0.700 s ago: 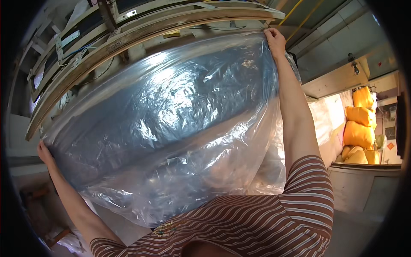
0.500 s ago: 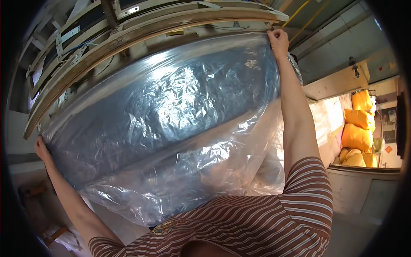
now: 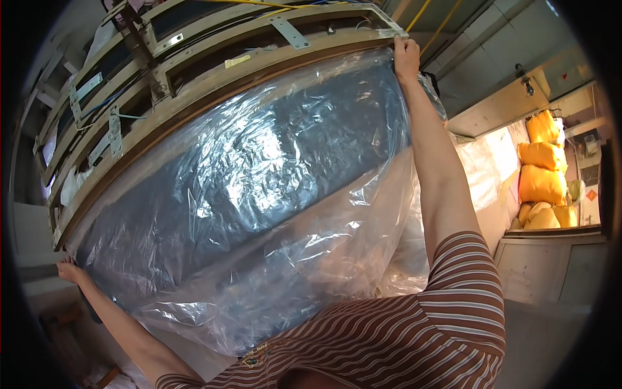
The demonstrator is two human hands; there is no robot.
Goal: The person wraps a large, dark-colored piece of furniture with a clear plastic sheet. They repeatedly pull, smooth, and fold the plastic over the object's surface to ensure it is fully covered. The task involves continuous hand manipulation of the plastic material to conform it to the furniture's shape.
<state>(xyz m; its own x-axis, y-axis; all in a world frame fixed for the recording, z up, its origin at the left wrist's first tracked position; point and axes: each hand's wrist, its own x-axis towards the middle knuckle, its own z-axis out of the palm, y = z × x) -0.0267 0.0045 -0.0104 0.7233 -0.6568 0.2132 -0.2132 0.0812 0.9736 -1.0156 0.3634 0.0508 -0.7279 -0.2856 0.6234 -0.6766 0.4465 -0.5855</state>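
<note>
A wide clear plastic sheet point(image 3: 259, 194), crinkled and shiny, is stretched in front of me over a dark, flat layer. Its near part hangs in folds against my striped shirt. At the sheet's far left corner my left hand point(image 3: 68, 269) is closed, pinching its edge just below the end of a long wooden bar point(image 3: 181, 117). My right hand point(image 3: 406, 61) is closed at the far right corner, fingertips against the bar's right end and the sheet's edge beneath them. Along the far side, the bar lies over or close to the sheet's edge; exact contact is unclear.
Behind the bar is a wooden frame with metal brackets point(image 3: 289, 32), wires and a dark upright post point(image 3: 136, 42). Yellow cords point(image 3: 418, 16) run at the upper right. Farther right, stacked yellow bundles point(image 3: 543, 175) show through an opening above a pale cabinet point(image 3: 544, 269).
The wooden bar and its frame have come down toward me, nearer the sheet's far edge. My left hand sits lower in view; my right hand has shifted slightly left and up.
</note>
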